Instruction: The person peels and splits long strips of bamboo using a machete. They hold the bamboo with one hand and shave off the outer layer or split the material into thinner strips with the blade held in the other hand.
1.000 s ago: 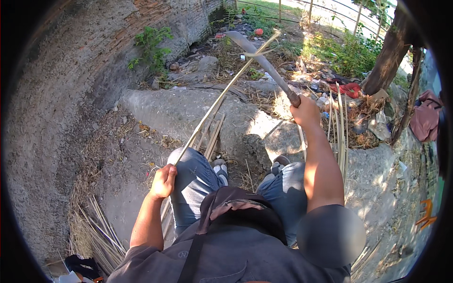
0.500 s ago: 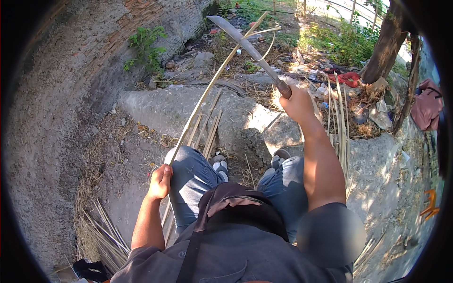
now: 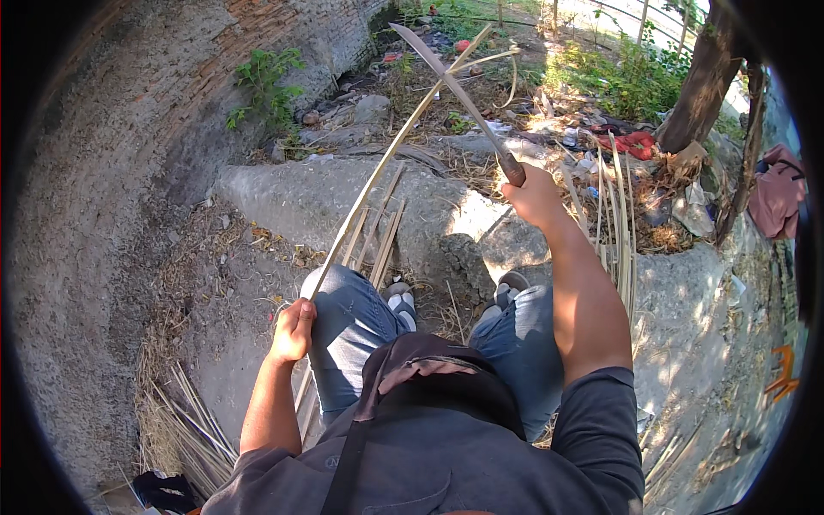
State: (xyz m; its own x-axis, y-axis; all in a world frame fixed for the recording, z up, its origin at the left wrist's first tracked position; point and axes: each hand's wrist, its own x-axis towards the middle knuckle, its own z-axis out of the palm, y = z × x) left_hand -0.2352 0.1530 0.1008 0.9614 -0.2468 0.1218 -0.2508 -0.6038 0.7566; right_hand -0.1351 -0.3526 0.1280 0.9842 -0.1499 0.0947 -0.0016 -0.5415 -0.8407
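Observation:
A long pale bamboo strip [image 3: 367,190] runs slantwise from beside my left knee up to the far middle. My left hand [image 3: 293,330] grips its lower part near the knee, thumb on top. In my right hand [image 3: 534,196] is the brown handle of a machete [image 3: 475,112], its long blade pointing away and to the left. The blade crosses the strip near the strip's far end. There a thin sliver [image 3: 489,59] splits off to the right and curls downward at its tip. Whether the blade's edge is inside the split is too small to tell.
Bamboo strips lie beyond my knees [image 3: 388,245], at the right [image 3: 622,215] and at the lower left [image 3: 193,421]. A rough wall [image 3: 112,215] rises on the left. A stone ledge [image 3: 283,193], a tree trunk [image 3: 699,86] and a pinkish bag [image 3: 777,193] stand around.
The machete has shifted slightly to the right, and my right hand has drawn a little nearer. The curled sliver has swung right. My left hand stays in place.

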